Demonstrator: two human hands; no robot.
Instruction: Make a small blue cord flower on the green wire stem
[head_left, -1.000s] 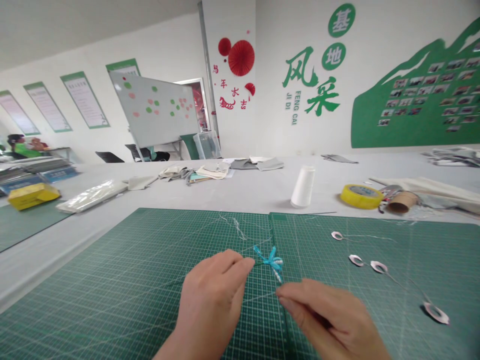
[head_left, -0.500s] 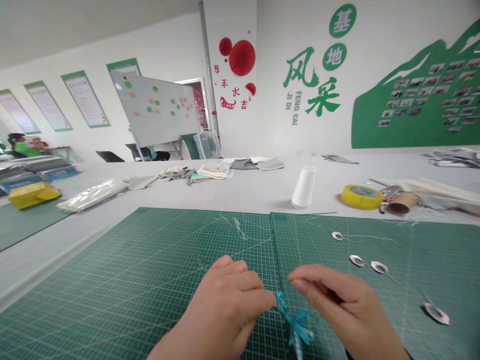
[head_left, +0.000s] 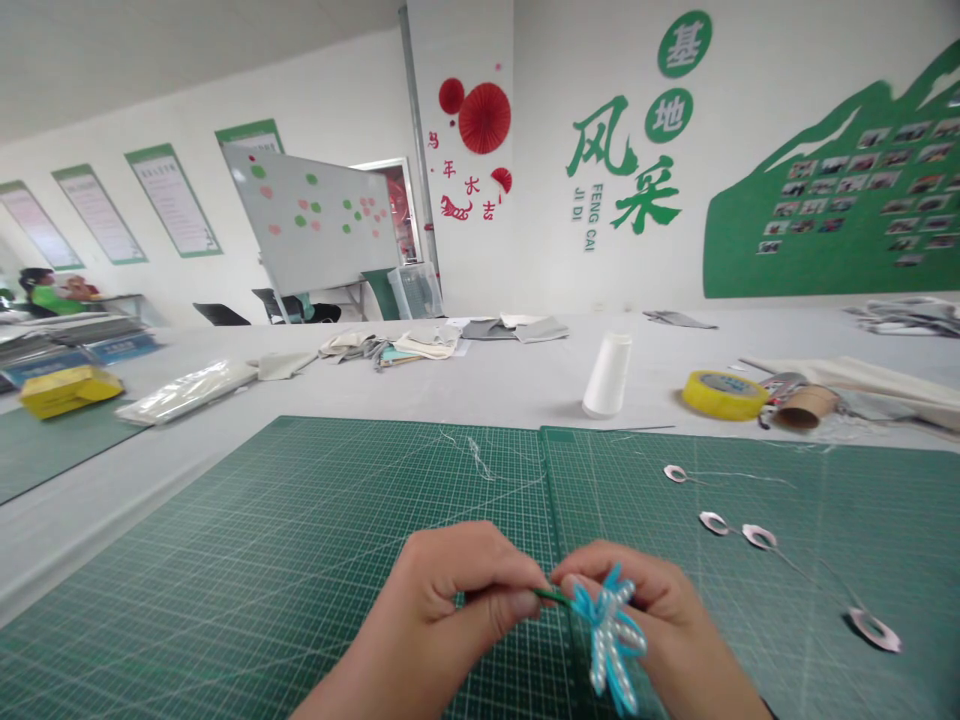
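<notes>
Left hand (head_left: 450, 600) pinches green stem (head_left: 551, 596); right hand (head_left: 660, 600) holds blue ribbon flower (head_left: 611, 640); wall lettering FENG CAI (head_left: 592, 215).

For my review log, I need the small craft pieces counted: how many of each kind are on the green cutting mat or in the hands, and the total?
Silver wire loops on the green cutting mat: 4
Blue-and-white looped flower between the left hand and right hand: 1
Total: 5

Room left of left hand (head_left: 442, 610) across green cutting mat (head_left: 300, 530); wire loops (head_left: 759, 536) rightward
</notes>
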